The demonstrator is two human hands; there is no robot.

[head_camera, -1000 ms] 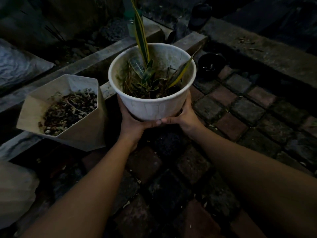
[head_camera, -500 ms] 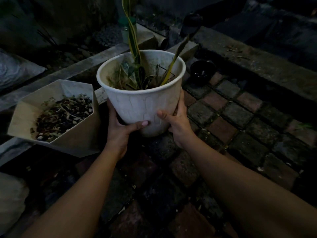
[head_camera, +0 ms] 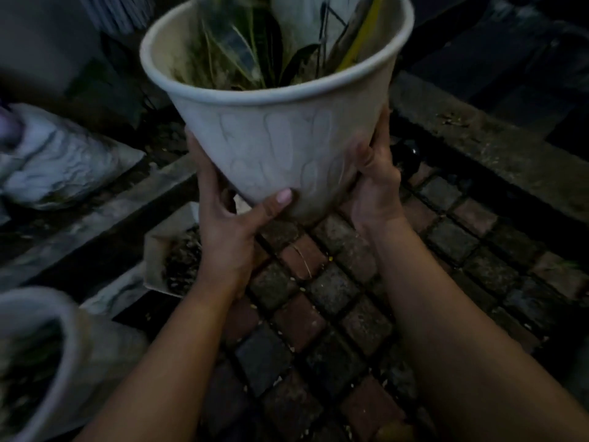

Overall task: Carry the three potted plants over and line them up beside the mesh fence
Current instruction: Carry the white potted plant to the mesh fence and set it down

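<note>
Lifted since half a second ago, the white pot (head_camera: 280, 148) now hangs high over the brick paving (head_camera: 334, 298), gripped low on both sides: left hand (head_camera: 226, 224) thumb across its front, right hand (head_camera: 376, 189) wrapped behind. Its striped leaves (head_camera: 255, 49) are cut off above; an angular pot (head_camera: 165, 247) sits half hidden below, another pot (head_camera: 41, 355) blurred at left

Three pots (head_camera: 280, 148), two hands (head_camera: 226, 231)

Dim home garden yard: brick paving (head_camera: 322, 301), concrete kerb (head_camera: 497, 154), plant pots (head_camera: 277, 148).
</note>
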